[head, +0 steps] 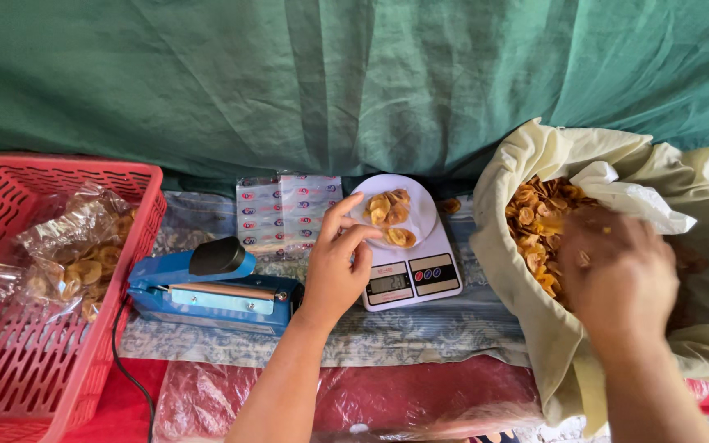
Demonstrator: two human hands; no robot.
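Two hands are in my view, and each is busy with the same golden chips. My left hand (pixel 336 262) reaches up to the white round scale pan (pixel 425 215), fingers half curled with thumb and forefinger drawn close at the pan's near-left rim; I cannot tell whether they pinch a chip or only touch the edge. A small pile of chips (pixel 391 215) lies on that pan, just beyond and slightly right of those fingertips, so the left hand is by far the nearer one to it. The digital scale (pixel 410 280) sits mid tabletop, its display facing me just right of my left wrist.

My right hand (pixel 617 275) is well apart, off to the right, plunged into the mouth of the cream cloth sack (pixel 535 143). It is blurred, fingers bent downward into the heap of chips in the sack (pixel 537 221); whether it is closed on a handful I cannot tell. A white plastic liner (pixel 629 197) folds over the sack's opening just above it.

Left of the scale lies a blue heat sealer (pixel 211 287), long axis running left to right, with printed empty pouches (pixel 287 209) behind it. At the far left a red plastic basket (pixel 18 377) holds clear filled bags (pixel 75 254). A green tarp (pixel 330 82) hangs behind everything.
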